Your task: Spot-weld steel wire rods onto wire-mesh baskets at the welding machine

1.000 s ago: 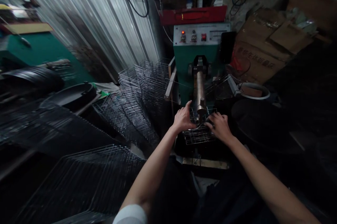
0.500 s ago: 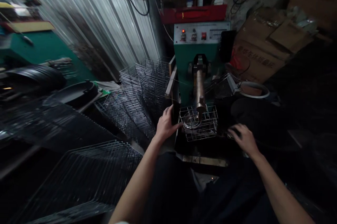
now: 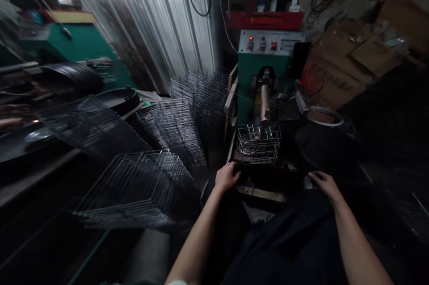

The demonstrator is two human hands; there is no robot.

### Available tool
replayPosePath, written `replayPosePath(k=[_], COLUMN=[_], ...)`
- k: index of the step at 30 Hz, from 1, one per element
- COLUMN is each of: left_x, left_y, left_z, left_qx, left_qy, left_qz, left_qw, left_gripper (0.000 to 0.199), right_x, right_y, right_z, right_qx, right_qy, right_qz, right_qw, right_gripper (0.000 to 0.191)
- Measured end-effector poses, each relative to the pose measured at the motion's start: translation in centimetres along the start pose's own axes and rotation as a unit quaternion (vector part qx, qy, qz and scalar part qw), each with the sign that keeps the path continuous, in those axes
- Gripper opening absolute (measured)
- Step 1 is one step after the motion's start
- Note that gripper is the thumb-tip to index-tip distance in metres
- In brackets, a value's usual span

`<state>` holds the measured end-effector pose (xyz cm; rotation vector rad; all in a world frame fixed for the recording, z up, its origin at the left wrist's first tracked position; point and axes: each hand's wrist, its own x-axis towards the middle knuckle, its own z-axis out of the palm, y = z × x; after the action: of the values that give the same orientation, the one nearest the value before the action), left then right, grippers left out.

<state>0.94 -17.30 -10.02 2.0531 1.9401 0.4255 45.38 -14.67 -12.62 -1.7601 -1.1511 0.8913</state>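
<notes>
My left hand rests at the front left edge of the dark ledge below the machine, its fingers a little bent and apart. On the right, my right hand is over the dark cloth by my lap, with thumb and fingers apart. Neither hand shows anything held. Beyond them and between them, a small wire basket sits under the copper-coloured arm of a green machine. A ring of wire lies inside the basket.
Stacks of wire grids stand left of the machine, and a large wire rack lies nearer. At right are a round pan and a cardboard box. At the far left edge, part of another person's hand shows, blurred.
Both my hands have drawn back toward my body, the left one away from beside the basket. The view has shifted to the left.
</notes>
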Motion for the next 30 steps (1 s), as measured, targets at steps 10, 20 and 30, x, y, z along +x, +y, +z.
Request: replayPosePath(k=[10, 20, 30], left_x=[-3.5, -6.6, -4.9], left_y=[0.6, -0.3, -0.6], left_z=[0.2, 0.1, 0.6], left_qx=[0.028, -0.013, -0.005], left_qy=[0.028, 0.063, 0.056], left_qz=[-0.001, 0.023, 0.027], left_qw=[0.999, 0.998, 0.998], left_gripper=[0.032, 0.03, 0.032], right_x=[-2.1, -5.8, -2.2], right_y=[-0.6, -1.3, 0.7], right_z=[0.2, -0.6, 0.4], right_qx=[0.127, 0.037, -0.115], right_qy=[0.147, 0.123, 0.043], right_qz=[-0.012, -0.091, -0.049], right_qw=[0.981, 0.988, 0.991], right_gripper=[0.045, 0.058, 0.053])
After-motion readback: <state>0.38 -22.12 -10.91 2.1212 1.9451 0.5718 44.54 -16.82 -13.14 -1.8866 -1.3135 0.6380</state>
